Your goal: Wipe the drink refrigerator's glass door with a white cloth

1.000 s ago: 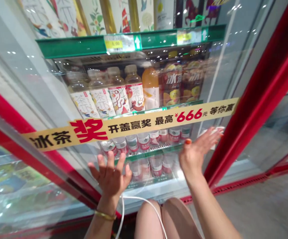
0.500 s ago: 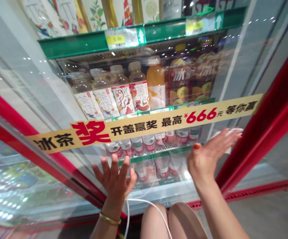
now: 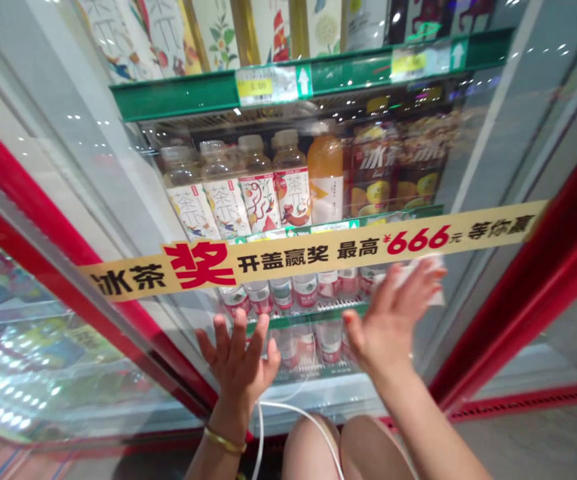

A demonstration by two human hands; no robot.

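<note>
Compared with half a second ago, the right hand [image 3: 393, 310] has slid leftward, away from the red door frame [image 3: 523, 300] at the right of the picture, and its fingers now point more upward. The left hand [image 3: 241, 367] stays at lower centre-left in much the same spread pose, while the view has swung a little, so the yellow strip [image 3: 313, 257] lies further to the right.

The right forearm rises from the lower right; the hand rests flat, fingers long and parted, over a white cloth [image 3: 437, 298] against the glass door [image 3: 133, 133], just below the strip's right part. Those fingers lie across the cloth without curling round it. The left hand has its back to the camera, fingers fanned wide, holding nothing; whether its fingertips touch the glass I cannot tell. A gold bracelet [image 3: 224, 441] circles that wrist, and a white cable [image 3: 298, 408] loops beside it.

Behind the glass, the top shelf holds tall bottles [image 3: 326, 30] above a green shelf edge [image 3: 188, 95]. The middle shelf has four white-labelled bottles [image 3: 291, 190], an orange drink [image 3: 326, 163] and dark-red tea packages [image 3: 374, 170]. Lower down stand red-labelled bottles [image 3: 305, 290], partly hidden by the strip and the hands
</note>
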